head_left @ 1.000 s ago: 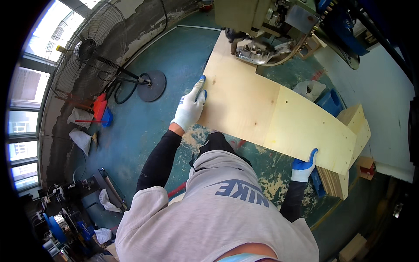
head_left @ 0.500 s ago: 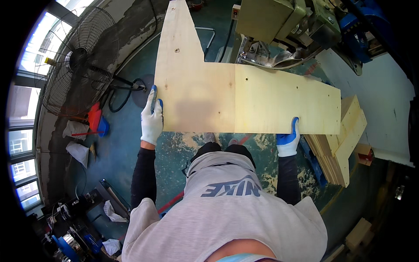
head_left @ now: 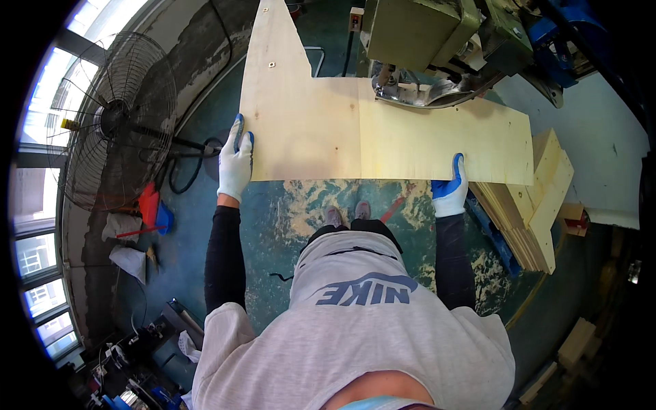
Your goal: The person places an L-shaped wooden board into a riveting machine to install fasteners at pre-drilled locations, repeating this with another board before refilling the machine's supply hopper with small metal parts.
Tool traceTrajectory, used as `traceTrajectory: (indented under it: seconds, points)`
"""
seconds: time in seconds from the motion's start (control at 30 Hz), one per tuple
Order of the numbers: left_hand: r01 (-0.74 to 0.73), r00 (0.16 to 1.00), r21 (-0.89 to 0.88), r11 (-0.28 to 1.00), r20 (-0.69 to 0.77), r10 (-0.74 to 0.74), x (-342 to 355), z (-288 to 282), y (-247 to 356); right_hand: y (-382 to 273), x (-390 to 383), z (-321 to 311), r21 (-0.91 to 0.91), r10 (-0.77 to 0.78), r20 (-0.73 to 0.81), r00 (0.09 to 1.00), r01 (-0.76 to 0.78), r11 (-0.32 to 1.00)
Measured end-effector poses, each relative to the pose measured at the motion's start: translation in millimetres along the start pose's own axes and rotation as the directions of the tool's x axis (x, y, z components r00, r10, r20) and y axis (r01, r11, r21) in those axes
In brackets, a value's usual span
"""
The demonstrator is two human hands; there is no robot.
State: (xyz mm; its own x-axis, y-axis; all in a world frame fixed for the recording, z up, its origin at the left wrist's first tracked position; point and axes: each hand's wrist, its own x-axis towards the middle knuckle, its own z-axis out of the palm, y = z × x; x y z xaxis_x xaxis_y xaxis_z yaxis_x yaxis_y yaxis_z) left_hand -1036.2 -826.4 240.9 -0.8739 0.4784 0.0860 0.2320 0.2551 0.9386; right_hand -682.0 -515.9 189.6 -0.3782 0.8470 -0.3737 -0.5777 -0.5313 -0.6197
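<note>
A large pale L-shaped plywood panel (head_left: pixel 301 130) lies level in front of me, with a few small holes and metal inserts in it. My left hand (head_left: pixel 236 160), in a white glove with blue fingertips, grips its left edge near the corner. At the near edge, towards the right end, my right hand (head_left: pixel 451 188) holds on with the thumb on top and the fingers underneath, mostly hidden. The panel's far edge passes under the curved metal guard of a green machine (head_left: pixel 417 34).
On the right, a stack of similar-shaped plywood pieces (head_left: pixel 523 212) rests on a blue pallet (head_left: pixel 495 242). A large stand fan (head_left: pixel 116 119) is at the left by the windows. Sawdust covers the floor (head_left: pixel 294 212) around my shoes. A red dustpan (head_left: pixel 148 203) lies at the left.
Both hands have pushed the plywood panel away from my body. Its far edge now reaches beneath the machine's curved guard, which stood beyond it before. More floor and my shoes show.
</note>
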Motion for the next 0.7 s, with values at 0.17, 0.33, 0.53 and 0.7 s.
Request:
traceTrajectory:
  seconds: [0.17, 0.33, 0.53, 0.7]
  points:
    - [0.042, 0.996, 0.126, 0.991, 0.077, -0.052, 11.9, 7.3, 3.6, -2.7, 11.0, 6.5, -0.025, 0.023, -0.017, 1.000, -0.024, 0.999]
    - [0.000, 0.995, 0.181, 0.984, 0.099, -0.018, 23.6, 5.6, -8.5, 2.7, 13.6, -5.2, -0.038, 0.039, -0.002, 0.999, -0.039, 0.998]
    - [-0.030, 0.997, 0.210, 0.977, 0.073, 0.015, 13.5, 4.8, -3.1, 1.1, 20.0, -6.1, -0.030, 0.034, 0.042, 0.999, -0.033, 0.999]
    - [-0.031, 0.994, 0.250, 0.968, 0.114, 0.002, 14.9, 3.8, -3.7, -2.2, 22.4, -1.5, 0.009, 0.036, 0.036, 0.999, -0.036, 0.999]
